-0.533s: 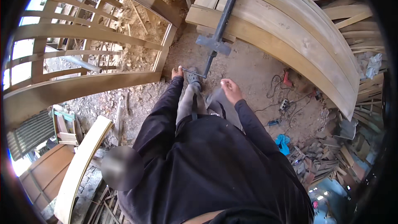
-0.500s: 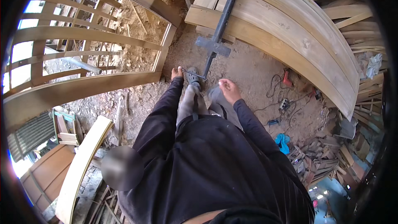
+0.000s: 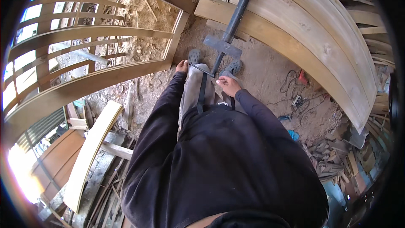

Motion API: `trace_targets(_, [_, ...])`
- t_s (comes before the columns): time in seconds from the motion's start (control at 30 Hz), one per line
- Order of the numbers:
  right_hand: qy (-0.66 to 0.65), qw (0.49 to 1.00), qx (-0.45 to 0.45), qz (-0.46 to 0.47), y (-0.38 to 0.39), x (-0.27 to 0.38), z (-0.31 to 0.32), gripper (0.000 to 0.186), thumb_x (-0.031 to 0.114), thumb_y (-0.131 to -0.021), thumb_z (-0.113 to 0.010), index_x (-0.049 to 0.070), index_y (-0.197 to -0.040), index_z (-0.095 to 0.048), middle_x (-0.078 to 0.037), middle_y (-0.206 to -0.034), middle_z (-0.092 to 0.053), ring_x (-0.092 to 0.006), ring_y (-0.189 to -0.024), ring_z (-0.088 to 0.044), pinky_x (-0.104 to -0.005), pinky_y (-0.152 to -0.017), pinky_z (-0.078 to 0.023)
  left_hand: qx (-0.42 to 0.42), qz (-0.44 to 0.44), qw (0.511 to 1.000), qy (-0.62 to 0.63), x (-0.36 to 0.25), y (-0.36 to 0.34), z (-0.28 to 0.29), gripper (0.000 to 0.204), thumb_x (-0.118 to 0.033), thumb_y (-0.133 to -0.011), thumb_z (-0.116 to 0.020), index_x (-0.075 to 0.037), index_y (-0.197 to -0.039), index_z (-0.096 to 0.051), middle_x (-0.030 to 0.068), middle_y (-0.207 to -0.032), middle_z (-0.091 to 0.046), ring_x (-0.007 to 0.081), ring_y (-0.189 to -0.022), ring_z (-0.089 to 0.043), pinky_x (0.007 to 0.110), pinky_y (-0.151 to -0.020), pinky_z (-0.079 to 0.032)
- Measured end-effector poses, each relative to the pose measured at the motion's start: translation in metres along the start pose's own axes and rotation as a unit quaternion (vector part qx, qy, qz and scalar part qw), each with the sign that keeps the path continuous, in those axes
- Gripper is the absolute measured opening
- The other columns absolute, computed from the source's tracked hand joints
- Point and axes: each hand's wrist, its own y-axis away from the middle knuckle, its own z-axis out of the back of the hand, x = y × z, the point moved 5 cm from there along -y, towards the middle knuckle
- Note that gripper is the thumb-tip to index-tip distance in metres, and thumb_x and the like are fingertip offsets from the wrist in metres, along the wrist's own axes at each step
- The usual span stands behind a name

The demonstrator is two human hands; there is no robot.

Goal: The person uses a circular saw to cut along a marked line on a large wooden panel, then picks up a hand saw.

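Observation:
A long black bar clamp point(image 3: 239, 12) crosses a curved wooden panel point(image 3: 297, 31), and its near end points toward me. A grey block point(image 3: 222, 46) sits crosswise on the bar. From the clamp's near end a thin metal crank handle point(image 3: 200, 69) reaches left. My left hand point(image 3: 182, 66) is closed around the outer end of that handle. Just right of the clamp's near end, apart from it, is my right hand point(image 3: 230, 86). Its fingers are curled toward the thumb; whatever they hold, if anything, is hidden.
A slatted wooden frame point(image 3: 93, 76) stands at left, with a curved pale board point(image 3: 93, 156) below it. Cables, a red tool point(image 3: 302, 77) and a power strip point(image 3: 298, 101) lie on the dirt floor at right. Wood scraps point(image 3: 329, 156) are heaped at lower right.
My right foot has stepped forward to beside the clamp's near end. My right hand has come closer to that end. The left hand still grips the crank handle.

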Motion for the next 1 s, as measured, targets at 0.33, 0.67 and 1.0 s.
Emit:
trace_targets(0.33, [-0.144, 0.944, -0.236, -0.182, -0.027, -0.092, -0.08, 0.065, 0.029, -0.085, -0.068, -0.004, -0.133, -0.039, -0.008, -0.095, -0.063, -0.0143, -0.081, -0.062, -0.0285, -0.061, -0.051, 0.252, -0.283, 0.897, -0.228, -0.115, 0.021, -0.034, 0.05, -0.044, -0.093, -0.044, -0.002, -0.118, -0.057, 0.0209, -0.117, -0.059, 0.037, -0.109, -0.056, 0.042, -0.094, -0.043])
trace_targets(0.67, [-0.322, 0.885, -0.301, -0.151, 0.003, -0.027, -0.121, 0.046, 0.026, -0.09, -0.062, 0.0, -0.126, -0.048, -0.008, -0.102, -0.063, -0.0149, -0.084, -0.062, -0.0281, -0.068, -0.05, 0.387, -0.207, 0.831, -0.342, -0.093, -0.004, -0.026, 0.053, -0.049, -0.093, -0.037, -0.007, -0.122, -0.055, 0.0246, -0.111, -0.06, 0.038, -0.108, -0.056, 0.043, -0.092, -0.043])
trace_targets(1.0, [-0.522, 0.771, -0.332, -0.155, 0.003, -0.055, -0.177, 0.035, 0.025, -0.09, -0.061, 0.001, -0.115, -0.054, -0.008, -0.1, -0.063, -0.0139, -0.084, -0.06, -0.028, -0.074, -0.05, 0.4, -0.237, 0.829, -0.312, -0.089, 0.019, -0.035, 0.048, -0.043, -0.094, -0.044, -0.004, -0.119, -0.055, 0.0198, -0.115, -0.06, 0.0347, -0.111, -0.055, 0.038, -0.094, -0.042])
